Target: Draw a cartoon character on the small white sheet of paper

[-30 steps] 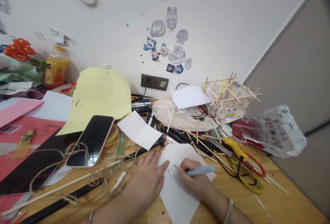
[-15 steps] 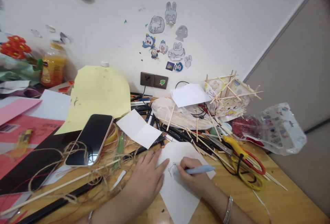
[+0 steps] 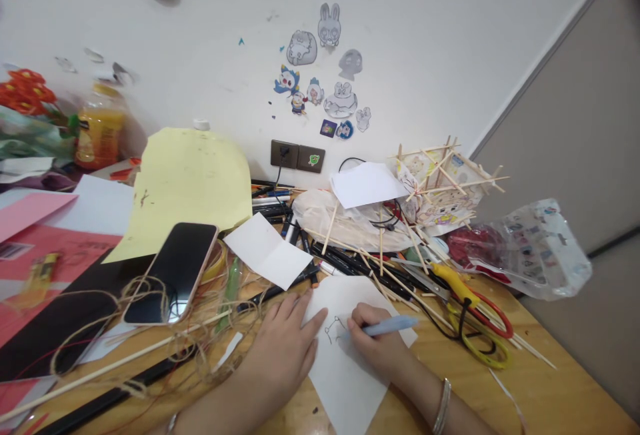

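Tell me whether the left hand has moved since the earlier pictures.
No. Judged against the wall socket, the left hand shows no clear shift either way; it still rests at the left edge of the drawn-on sheet.

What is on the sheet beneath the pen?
Thin dark lines, part of the left hand, and the right hand holding a blue pen. Whatever lies beneath the hands is covered.

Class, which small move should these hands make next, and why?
Probably the right hand should extend the thin dark line drawing: it holds a light-blue pen over the white paper sheet, the outline looks open, and the left hand rests on the sheet's edge.
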The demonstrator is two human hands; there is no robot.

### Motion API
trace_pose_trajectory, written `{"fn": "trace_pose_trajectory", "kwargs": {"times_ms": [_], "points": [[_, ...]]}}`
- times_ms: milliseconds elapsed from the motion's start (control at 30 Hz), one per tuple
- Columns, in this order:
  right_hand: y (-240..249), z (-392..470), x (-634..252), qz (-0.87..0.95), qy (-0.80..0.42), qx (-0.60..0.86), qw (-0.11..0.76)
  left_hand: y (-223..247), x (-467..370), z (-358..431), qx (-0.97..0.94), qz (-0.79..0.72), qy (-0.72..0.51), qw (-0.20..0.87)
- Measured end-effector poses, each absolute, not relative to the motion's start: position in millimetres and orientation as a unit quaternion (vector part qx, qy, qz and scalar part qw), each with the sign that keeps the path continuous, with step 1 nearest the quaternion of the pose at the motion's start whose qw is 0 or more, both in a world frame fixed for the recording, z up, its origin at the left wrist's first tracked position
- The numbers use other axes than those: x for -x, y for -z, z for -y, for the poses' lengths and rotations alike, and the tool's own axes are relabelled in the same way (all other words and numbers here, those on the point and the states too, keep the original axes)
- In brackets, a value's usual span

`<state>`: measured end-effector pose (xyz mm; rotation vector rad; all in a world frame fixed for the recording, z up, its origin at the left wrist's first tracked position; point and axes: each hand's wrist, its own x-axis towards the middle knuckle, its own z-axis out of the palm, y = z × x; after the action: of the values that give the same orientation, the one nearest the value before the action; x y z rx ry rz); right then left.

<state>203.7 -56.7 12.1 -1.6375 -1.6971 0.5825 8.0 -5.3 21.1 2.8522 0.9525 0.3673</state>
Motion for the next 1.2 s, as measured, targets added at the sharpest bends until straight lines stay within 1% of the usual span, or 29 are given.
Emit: {"fn": "trace_pose_trajectory", "kwargs": {"times_ms": [300, 433, 1000, 1200], "points": [[-12.6, 56.8, -203.1, 0.649, -0.235, 0.636, 0.344, -27.1, -10.1, 7.8, -0.942, -0.321, -0.079, 0.063], [-11.1, 57.0, -203.3, 0.651, -0.234, 0.637, 0.342, -28.4, -10.1, 7.1, -0.939, -0.326, -0.079, 0.075], [-10.5, 56.5, -204.0, 0.640, -0.253, 0.629, 0.362, -19.9, -9.0, 5.7, -0.941, -0.317, -0.108, 0.048], [-12.4, 57.2, -203.5, 0.631, -0.261, 0.635, 0.362, -24.9, -9.6, 7.0, -0.941, -0.322, -0.091, 0.053]]}}
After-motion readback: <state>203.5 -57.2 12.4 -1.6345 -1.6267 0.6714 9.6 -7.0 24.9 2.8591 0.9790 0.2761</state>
